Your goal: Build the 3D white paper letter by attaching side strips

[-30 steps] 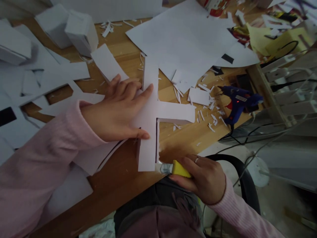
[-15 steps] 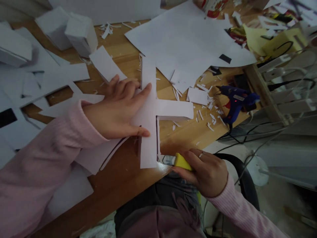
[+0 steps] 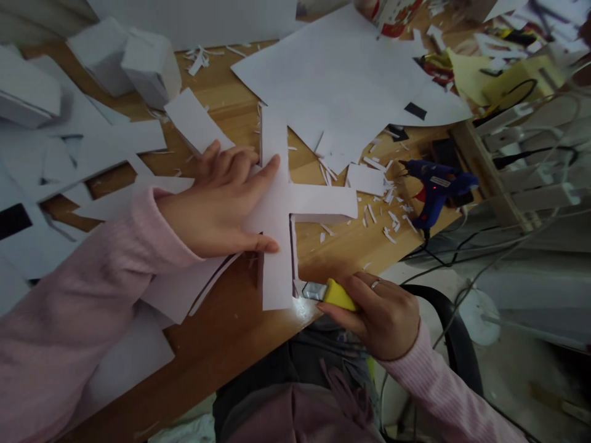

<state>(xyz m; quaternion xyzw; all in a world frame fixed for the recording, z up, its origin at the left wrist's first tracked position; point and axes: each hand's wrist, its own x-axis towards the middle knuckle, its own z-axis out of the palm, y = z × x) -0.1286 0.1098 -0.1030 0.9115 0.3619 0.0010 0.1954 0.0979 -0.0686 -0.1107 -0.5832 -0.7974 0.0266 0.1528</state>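
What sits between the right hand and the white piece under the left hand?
In the head view: the yellow knife, gripped in the right hand, its tip at the lower right edge of the white piece.

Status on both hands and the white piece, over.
Left hand spread over white piece. Right hand gripping yellow cutter, blade by the piece's lower right edge. Paper scraps lying right of the piece.

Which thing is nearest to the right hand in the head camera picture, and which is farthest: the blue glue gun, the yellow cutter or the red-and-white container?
From the right hand:
1. Yellow cutter: held in it.
2. Blue glue gun: ahead, a bit to the right.
3. Red-and-white container: far ahead, at the picture's top.
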